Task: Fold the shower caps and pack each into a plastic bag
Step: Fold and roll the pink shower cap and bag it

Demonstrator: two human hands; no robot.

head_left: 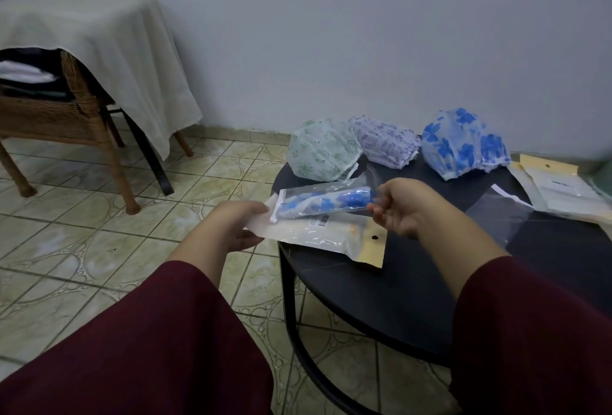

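Note:
A rolled blue-flowered shower cap sits inside a clear plastic bag (323,201) held above the round black table (414,298). My left hand (233,224) pinches the bag's left end. My right hand (402,207) grips its right end. Under it lies a flat pack of bags with a barcode label (326,235), hanging over the table's left edge. At the back of the table sit three unfolded caps: a green-patterned cap (323,153), a purple-patterned cap (385,143) and a blue-flowered cap (463,143).
A loose clear bag (500,216) lies on the table to the right, with more flat bag packs (563,189) beyond it by the wall. A wicker chair (66,116) draped with a white cloth stands at the left on the tiled floor.

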